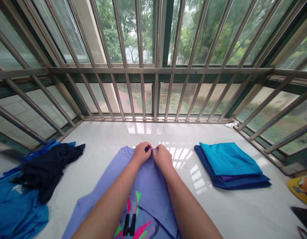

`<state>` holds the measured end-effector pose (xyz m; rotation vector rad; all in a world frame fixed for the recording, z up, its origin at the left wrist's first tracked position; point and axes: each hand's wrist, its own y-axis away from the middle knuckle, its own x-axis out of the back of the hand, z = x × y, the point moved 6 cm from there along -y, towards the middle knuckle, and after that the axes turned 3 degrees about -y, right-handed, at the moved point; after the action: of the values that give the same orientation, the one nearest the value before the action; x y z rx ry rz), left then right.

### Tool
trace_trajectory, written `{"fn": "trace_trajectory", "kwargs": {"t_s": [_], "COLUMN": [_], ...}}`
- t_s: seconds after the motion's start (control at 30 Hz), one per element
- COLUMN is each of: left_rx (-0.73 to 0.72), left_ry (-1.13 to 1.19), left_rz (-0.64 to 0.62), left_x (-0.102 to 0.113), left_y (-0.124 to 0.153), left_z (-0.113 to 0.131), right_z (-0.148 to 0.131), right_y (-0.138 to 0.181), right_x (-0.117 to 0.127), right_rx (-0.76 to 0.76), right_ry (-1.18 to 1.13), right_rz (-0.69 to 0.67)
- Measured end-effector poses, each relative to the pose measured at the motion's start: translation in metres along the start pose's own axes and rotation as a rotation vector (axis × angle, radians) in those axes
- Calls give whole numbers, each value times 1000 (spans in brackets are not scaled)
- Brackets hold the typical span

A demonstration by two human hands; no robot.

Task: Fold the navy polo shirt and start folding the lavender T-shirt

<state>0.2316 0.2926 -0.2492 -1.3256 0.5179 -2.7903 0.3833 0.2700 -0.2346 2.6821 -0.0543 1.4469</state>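
A lavender T-shirt point(153, 196) with a bright pink, green and black print lies spread on the white tiled ledge, its right part folded over toward the middle. My left hand point(143, 152) pinches the shirt's far edge near the collar. Close beside it, my right hand point(162, 156) grips the same edge, the fingertips of both hands nearly meeting. Both forearms cross over the shirt and hide part of the cloth and print.
Crumpled dark and blue clothes point(49, 166) lie at the left. On the right sits a stack of folded blue garments point(230, 161). A yellow item point(301, 189) and a dark flat object point(304, 217) are at the right edge. Metal bars point(155, 70) enclose the ledge before the windows.
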Motion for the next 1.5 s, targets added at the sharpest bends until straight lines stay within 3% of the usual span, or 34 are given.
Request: {"fn": "trace_trajectory", "kwargs": {"t_s": [1.07, 1.3, 1.4, 1.5], "left_rx": [0, -29, -41, -53], "left_ry": [-114, -123, -131, -151], "left_rz": [-15, -19, -11, 6], "left_x": [-6, -6, -7, -6], "left_y": [0, 0, 0, 1], "left_z": [0, 0, 0, 2], "right_z": [3, -4, -9, -15], "right_y": [-1, 1, 5, 15], "right_x": [4, 22, 31, 28], "right_rx": [5, 21, 43, 101], "right_ry": [-42, 21, 131, 264], "right_rz": [1, 23, -35, -201]}}
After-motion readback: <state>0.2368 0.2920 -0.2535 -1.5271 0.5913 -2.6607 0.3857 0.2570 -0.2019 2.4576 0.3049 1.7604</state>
